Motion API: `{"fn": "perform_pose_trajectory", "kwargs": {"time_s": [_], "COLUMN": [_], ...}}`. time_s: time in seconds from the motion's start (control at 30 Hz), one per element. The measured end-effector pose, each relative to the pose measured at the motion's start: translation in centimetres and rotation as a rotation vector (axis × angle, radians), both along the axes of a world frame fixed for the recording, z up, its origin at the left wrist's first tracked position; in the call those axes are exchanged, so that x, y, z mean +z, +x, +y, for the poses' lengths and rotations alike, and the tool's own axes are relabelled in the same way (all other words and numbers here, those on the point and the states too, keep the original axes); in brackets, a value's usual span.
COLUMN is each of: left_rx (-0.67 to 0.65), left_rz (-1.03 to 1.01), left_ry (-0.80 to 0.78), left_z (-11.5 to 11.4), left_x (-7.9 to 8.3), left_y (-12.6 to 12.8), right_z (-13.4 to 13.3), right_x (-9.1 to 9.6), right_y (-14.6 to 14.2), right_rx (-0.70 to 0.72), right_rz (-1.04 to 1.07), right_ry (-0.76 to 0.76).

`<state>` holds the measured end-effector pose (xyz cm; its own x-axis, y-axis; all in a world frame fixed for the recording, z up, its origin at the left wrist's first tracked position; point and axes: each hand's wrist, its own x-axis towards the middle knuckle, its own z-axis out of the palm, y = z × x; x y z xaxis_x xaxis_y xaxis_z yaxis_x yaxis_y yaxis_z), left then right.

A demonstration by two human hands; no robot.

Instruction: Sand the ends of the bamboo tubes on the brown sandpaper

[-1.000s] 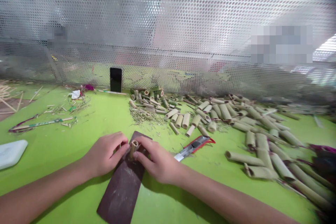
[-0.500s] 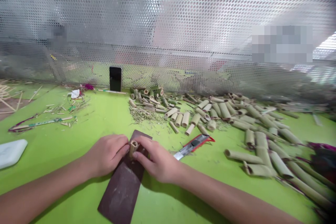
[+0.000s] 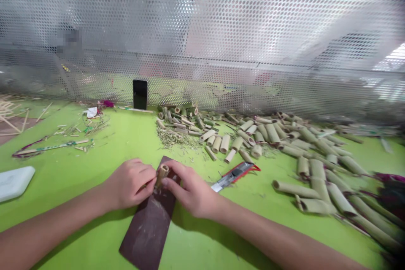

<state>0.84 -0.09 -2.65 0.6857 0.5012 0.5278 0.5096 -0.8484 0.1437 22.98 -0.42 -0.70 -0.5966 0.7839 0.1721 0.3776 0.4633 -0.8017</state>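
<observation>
the left hand and right hand keep a narrow pinch on a short bamboo tube, its lower end on the dark abrasive sheet at their centre. now the tube leans more toward two o'clock, with a utility knife lying at three o'clock.

the left hand and right hand are bare — slim fingers, short nails, smooth skin — and the left forearm and right forearm are long, slender and bare too.

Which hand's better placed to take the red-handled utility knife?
Right, probably: the right hand is nearest the red-and-silver utility knife; the left hand lies beyond the pale bamboo tube both hands hold.
</observation>
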Motion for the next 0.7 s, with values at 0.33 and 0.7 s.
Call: {"fn": "perform_pose_trajectory", "kwargs": {"time_s": [0.33,0.7], "left_rx": [0.632,0.54], "left_rz": [0.345,0.085], "left_ry": [-0.254,-0.215], "left_z": [4.5,2.6], "left_x": [1.8,2.0], "left_y": [-6.5,-5.1], "right_z": [3.0,0.4], "right_x": [-0.2,0.2], "right_y": [1.7,0.4], "right_rx": [-0.347,-0.117], "right_rz": [0.264,0.184], "right_ry": [-0.288,-0.241]}}
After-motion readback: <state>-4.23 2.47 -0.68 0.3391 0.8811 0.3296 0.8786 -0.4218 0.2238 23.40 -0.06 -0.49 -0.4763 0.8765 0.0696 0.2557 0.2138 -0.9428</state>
